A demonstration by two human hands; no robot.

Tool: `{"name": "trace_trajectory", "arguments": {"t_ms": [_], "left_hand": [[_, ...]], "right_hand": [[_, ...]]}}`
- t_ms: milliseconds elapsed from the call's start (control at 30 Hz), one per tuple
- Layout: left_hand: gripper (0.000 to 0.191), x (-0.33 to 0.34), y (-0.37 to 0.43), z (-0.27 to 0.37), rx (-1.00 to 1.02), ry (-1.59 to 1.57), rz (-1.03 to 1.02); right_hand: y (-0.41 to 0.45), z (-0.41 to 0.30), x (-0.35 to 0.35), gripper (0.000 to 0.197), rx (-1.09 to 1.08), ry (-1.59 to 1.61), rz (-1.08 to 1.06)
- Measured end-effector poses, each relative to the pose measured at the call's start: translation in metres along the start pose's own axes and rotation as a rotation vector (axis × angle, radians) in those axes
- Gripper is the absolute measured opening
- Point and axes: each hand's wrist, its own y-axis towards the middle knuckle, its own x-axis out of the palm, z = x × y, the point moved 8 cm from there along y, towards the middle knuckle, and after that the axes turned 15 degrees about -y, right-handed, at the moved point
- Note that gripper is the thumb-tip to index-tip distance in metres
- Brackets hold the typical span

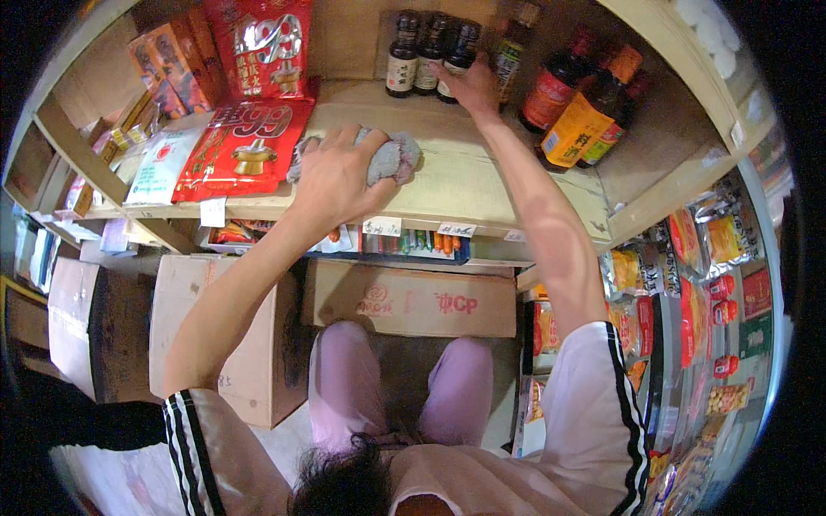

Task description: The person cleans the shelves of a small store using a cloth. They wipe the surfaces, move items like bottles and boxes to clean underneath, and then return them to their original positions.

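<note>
My left hand (pixel 345 164) presses a bunched grey cloth (pixel 393 158) onto the pale wooden shelf (pixel 445 174). Towards the back of that shelf, my right hand (pixel 476 87) is at the rightmost of three small dark bottles (pixel 401 61) with black caps and cream labels. Its fingers touch that bottle (pixel 466 45); how firmly they grip it is hard to see. Just right of this hand stands a taller bottle (pixel 510 55) with a greenish label. Beside the cloth lies a red foil food packet (pixel 239 148), partly over a white packet (pixel 161 168).
Dark sauce bottles (pixel 555 84) stand at the shelf's right end, one with a yellow label (pixel 577 135). Orange boxes (pixel 171 64) and an upright red packet (pixel 271 39) are at the left. Cardboard cartons (pixel 413 300) sit below, near my knees. Packaged food (pixel 687 309) lines the right side.
</note>
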Motion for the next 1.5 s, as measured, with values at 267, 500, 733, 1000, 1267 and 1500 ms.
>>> {"name": "trace_trajectory", "arguments": {"t_ms": [267, 500, 733, 1000, 1267, 1500], "left_hand": [[0.058, 0.014, 0.027, -0.026, -0.143, -0.125, -0.072], [0.072, 0.054, 0.067, -0.067, -0.241, 0.083, -0.025], [0.073, 0.054, 0.076, -0.084, -0.367, 0.118, -0.032], [0.074, 0.06, 0.081, -0.089, -0.4, 0.151, 0.019], [0.074, 0.062, 0.081, -0.105, -0.362, 0.214, 0.009], [0.069, 0.059, 0.082, -0.093, -0.342, 0.227, 0.02]], "right_hand": [[-0.014, 0.016, 0.025, 0.057, 0.056, 0.361, -0.026], [-0.011, 0.006, 0.041, 0.04, 0.075, 0.427, -0.276], [-0.005, -0.006, 0.057, 0.041, 0.0, 0.55, -0.302], [0.006, 0.0, 0.067, 0.043, 0.023, 0.131, 0.014], [-0.054, -0.02, -0.044, 0.053, 0.015, 0.123, 0.152], [-0.155, 0.1, -0.191, 0.072, 0.411, -0.038, 0.667]]}}
